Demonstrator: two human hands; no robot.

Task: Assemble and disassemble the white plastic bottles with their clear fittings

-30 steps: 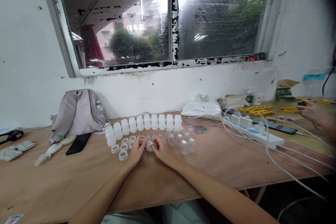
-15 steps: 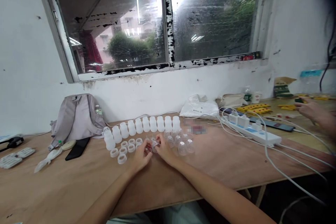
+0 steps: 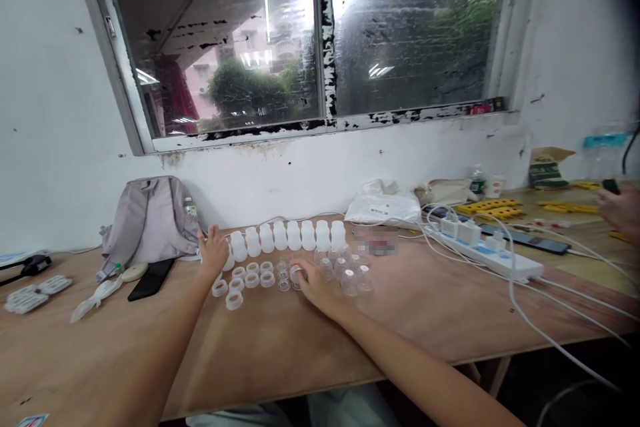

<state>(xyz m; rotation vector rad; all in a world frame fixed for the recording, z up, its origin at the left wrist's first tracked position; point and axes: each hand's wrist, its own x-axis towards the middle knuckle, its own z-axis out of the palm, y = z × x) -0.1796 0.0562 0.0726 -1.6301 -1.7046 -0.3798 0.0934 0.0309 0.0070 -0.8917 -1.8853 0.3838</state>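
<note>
My left hand [image 3: 213, 252] is at the left end of a row of frosted white baby bottles [image 3: 266, 238]. Its fingers are stretched up and apart, and the hand hides the endmost bottle, so contact is unclear. In the middle of the table my right hand [image 3: 316, 285] has its fingers closed on a clear collar [image 3: 296, 275], partly covered by them. Left of it stand small clear teats [image 3: 283, 277]. Several translucent collars [image 3: 234, 299] lie in front of the bottles. Clear dome caps [image 3: 350, 279] stand just right of my right hand.
A grey backpack [image 3: 150, 223] leans on the wall, with a black phone [image 3: 151, 280] before it. At right are a power strip [image 3: 487, 257] with trailing white cables, a white plastic bag [image 3: 384, 203] and yellow parts [image 3: 493, 208]. Another person's hand [image 3: 620, 210] shows at the far right.
My left hand has left the middle and moved left to the end of the bottle row. My right hand stays at the collar. The view has shifted slightly.
</note>
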